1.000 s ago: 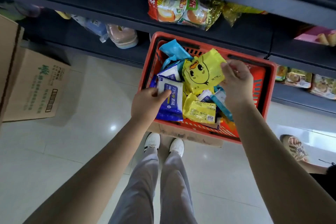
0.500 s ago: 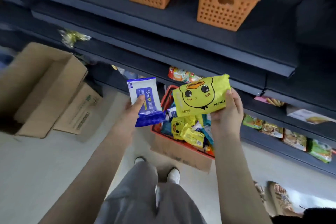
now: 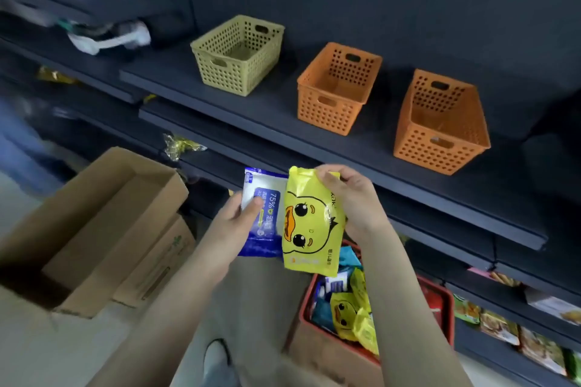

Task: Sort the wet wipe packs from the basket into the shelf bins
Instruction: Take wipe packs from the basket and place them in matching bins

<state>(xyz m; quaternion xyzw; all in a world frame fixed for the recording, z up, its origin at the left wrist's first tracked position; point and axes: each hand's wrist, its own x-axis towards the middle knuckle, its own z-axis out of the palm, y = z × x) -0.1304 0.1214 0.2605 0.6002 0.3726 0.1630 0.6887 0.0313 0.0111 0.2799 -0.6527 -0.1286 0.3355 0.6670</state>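
Below the shelf bins, left hand grips a blue pack, right hand a yellow pack.

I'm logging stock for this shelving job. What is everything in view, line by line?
shelves: several tiers, dark, ahead
bins: 3, one green, two orange, in a row on one shelf
blue pack: 1, blue and white, held at centre
yellow pack: 1, yellow with a duck face, held at centre
basket: 1, red, low right
loose packs: several, yellow, blue, teal, in the basket
boxes: 3, brown, two at left, one under the basket
snack bags: several, mixed colours, lower shelves at right
gold wrapper: 1, at a shelf edge
shoe: 1, pale, bottom centre
left hand: holds the blue pack
right hand: holds the yellow pack
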